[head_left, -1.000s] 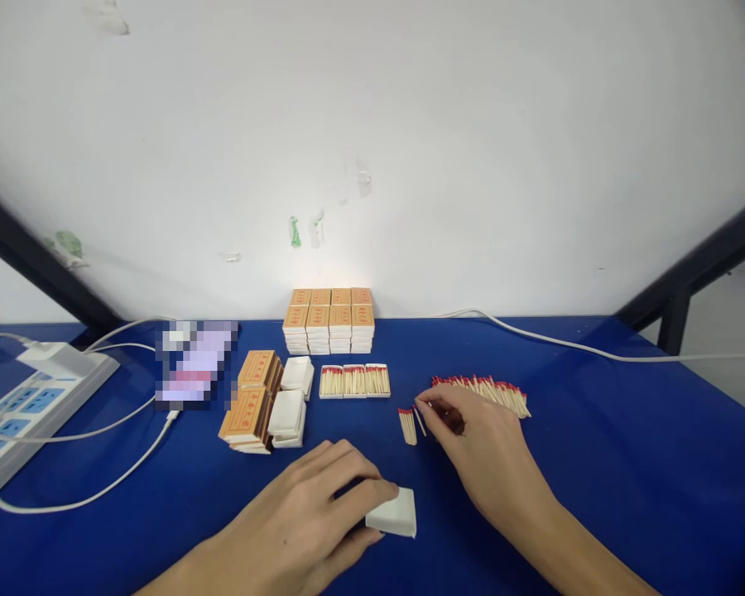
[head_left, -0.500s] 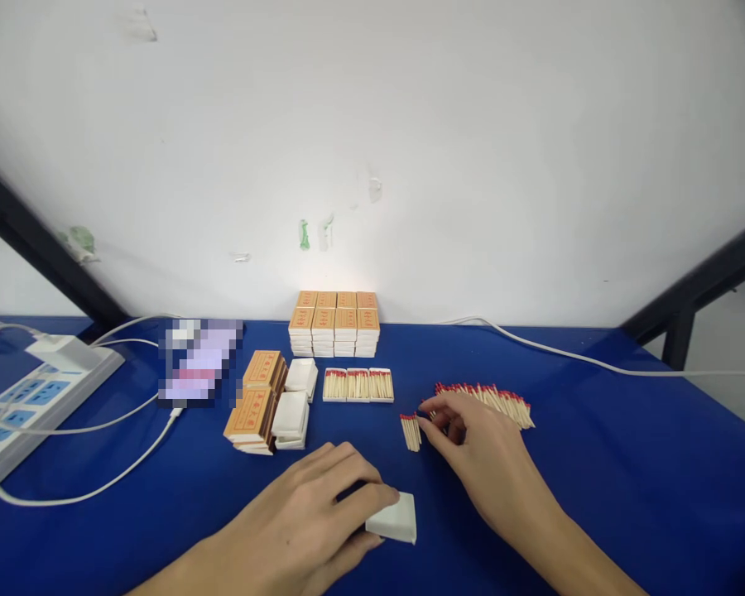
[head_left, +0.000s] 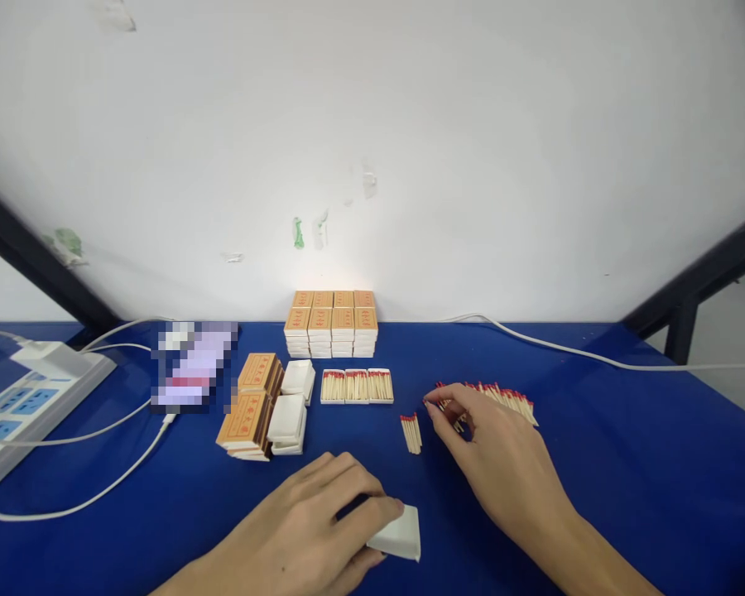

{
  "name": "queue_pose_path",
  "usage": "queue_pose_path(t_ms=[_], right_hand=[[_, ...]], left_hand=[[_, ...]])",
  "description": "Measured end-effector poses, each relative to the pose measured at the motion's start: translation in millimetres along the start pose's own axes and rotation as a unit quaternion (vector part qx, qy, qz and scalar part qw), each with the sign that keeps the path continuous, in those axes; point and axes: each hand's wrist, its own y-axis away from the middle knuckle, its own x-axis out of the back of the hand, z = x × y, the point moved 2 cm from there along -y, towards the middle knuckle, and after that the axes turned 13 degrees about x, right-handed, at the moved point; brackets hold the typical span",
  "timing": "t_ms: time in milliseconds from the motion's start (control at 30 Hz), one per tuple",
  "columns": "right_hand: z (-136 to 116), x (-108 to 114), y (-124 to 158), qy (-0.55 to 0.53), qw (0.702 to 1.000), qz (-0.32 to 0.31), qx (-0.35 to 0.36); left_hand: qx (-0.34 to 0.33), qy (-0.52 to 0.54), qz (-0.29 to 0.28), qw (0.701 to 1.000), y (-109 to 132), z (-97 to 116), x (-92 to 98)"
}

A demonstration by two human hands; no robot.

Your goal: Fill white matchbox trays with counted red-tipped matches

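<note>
My left hand (head_left: 323, 517) holds a white matchbox tray (head_left: 401, 534) low in the view, its fingers on top and thumb beneath. Thumb and index finger of my right hand (head_left: 493, 447) come together in a pinch at the near left of a pile of red-tipped matches (head_left: 506, 400); whatever is between them is too small to make out. A small row of matches (head_left: 410, 434) lies apart between the two hands. Behind it stand three trays filled with matches (head_left: 356, 386), side by side.
Yellow matchboxes (head_left: 331, 323) are stacked against the wall. Yellow covers (head_left: 247, 418) and white trays (head_left: 287, 416) form piles at left. Further left are a blurred phone (head_left: 199, 364) and a power strip (head_left: 43, 406) with white cables. Another cable (head_left: 552, 352) crosses the back right.
My right hand has moved slightly right, away from the small row of matches. The tray in my left hand has shifted slightly down and right. The camera view has shifted a little.
</note>
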Motion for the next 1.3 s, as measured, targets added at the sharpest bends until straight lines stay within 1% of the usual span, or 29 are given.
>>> queue_pose_path(t_ms=[167, 333, 433, 500, 667, 833, 933, 1033, 1133, 1200, 1300], right_hand=[[0.4, 3.1, 4.8, 0.090, 0.994, 0.057, 0.034], [-6.7, 6.7, 10.0, 0.139, 0.983, 0.091, 0.076], [-11.1, 7.5, 12.5, 0.166, 0.974, 0.120, 0.097], [-11.5, 6.8, 14.3, 0.192, 0.968, 0.123, 0.102], [-7.2, 5.9, 17.7, 0.238, 0.961, 0.095, 0.099], [-4.7, 6.5, 16.4, 0.228, 0.964, 0.083, 0.110], [-2.7, 4.0, 16.4, 0.228, 0.966, 0.060, 0.110], [-0.9, 2.3, 16.6, 0.219, 0.970, 0.034, 0.095], [-1.6, 4.1, 13.2, 0.187, 0.981, -0.010, 0.052], [-3.4, 7.1, 8.8, 0.167, 0.984, -0.060, 0.001], [-6.1, 13.4, 1.6, 0.156, 0.974, -0.138, -0.090]], left_hand=[[-0.008, -0.011, 0.006, 1.000, -0.5, -2.3, -4.7], [-0.006, -0.027, 0.010, 1.000, -0.2, -2.6, -2.6], [-0.017, -0.043, 0.024, 0.999, 0.7, -0.6, -2.0], [-0.018, -0.059, 0.027, 0.998, 1.1, 1.6, -1.8], [0.008, -0.048, 0.017, 0.999, 0.3, 5.9, 2.9], [0.019, -0.043, 0.020, 0.999, 0.8, 6.0, 6.9], [0.028, -0.041, 0.024, 0.998, 1.3, 6.8, 9.4], [0.031, -0.038, 0.029, 0.998, 0.5, 6.8, 12.2], [0.030, -0.037, 0.034, 0.998, -1.5, 5.1, 13.5], [0.035, -0.036, 0.038, 0.998, -2.4, 4.0, 13.6], [0.035, -0.026, 0.042, 0.998, -1.6, 4.1, 12.7]])
